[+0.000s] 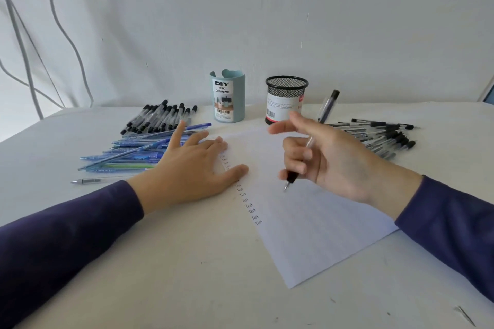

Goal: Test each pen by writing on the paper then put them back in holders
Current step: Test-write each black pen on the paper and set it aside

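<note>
A white sheet of paper (315, 227) lies on the table with a column of handwritten "Test" words down its left side. My right hand (331, 160) grips a black pen (327, 107), tip down just above the paper, cap end pointing up and away. My left hand (192, 171) presses flat on the paper's left edge, fingers spread. A light blue holder (227, 99) labelled "DIY Desk Organizer" and a black mesh holder (286, 99) stand at the back; no pens show above their rims.
Black capped pens (160, 117) lie in a pile at the back left, blue pens (133, 152) in front of them, one clear pen (93, 181) nearer. More black pens (382, 136) are heaped at the right. A white cloth hangs behind the table.
</note>
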### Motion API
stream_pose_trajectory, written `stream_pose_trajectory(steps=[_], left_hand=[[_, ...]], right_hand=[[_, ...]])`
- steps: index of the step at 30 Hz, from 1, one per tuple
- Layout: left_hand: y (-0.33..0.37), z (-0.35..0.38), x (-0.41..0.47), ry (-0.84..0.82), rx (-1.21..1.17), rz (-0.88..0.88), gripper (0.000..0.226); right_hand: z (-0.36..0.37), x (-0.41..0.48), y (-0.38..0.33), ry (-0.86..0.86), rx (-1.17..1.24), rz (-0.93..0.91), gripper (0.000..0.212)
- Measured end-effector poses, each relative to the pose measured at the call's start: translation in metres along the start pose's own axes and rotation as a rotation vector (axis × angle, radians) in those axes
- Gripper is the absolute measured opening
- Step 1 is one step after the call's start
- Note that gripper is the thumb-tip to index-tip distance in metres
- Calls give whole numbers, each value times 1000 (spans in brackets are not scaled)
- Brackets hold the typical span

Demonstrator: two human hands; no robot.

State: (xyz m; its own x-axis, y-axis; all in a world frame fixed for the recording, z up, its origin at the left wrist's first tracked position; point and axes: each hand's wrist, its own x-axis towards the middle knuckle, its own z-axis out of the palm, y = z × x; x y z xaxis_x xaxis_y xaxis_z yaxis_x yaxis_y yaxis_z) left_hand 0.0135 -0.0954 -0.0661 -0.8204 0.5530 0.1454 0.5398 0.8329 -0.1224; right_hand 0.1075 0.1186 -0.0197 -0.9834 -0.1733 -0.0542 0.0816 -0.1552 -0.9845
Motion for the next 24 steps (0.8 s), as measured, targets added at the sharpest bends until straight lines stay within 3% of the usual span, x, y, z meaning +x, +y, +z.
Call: stream_pose_trajectory(steps=[3,5,11,15,16,18,20,24], left_hand=[[1,1,3,-5,6,-23,106],[1,2,5,-6,-3,-22,108],[1,4,8,10,-23,-40,109],[2,6,8,32,-60,-54,106],[2,6,8,35,-69,-51,104],[2,7,6,32,-76,-44,101],[1,8,6,23,-68,-45,100],[0,9,7,4,-70,-50,101]], right_hand=[[-4,-3,-13,-52,129,86,79],[-7,-4,-18,-56,191,107,91],[-13,-3,-20,40,268,64,60],[-7,-2,-20,-52,235,36,86],[-7,-1,-17,-70,210,16,84],[-7,2,-11,-108,186,-11,62],[-9,4,-6,-152,183,45,52],[-12,3,4,-232,-47,153,76]])
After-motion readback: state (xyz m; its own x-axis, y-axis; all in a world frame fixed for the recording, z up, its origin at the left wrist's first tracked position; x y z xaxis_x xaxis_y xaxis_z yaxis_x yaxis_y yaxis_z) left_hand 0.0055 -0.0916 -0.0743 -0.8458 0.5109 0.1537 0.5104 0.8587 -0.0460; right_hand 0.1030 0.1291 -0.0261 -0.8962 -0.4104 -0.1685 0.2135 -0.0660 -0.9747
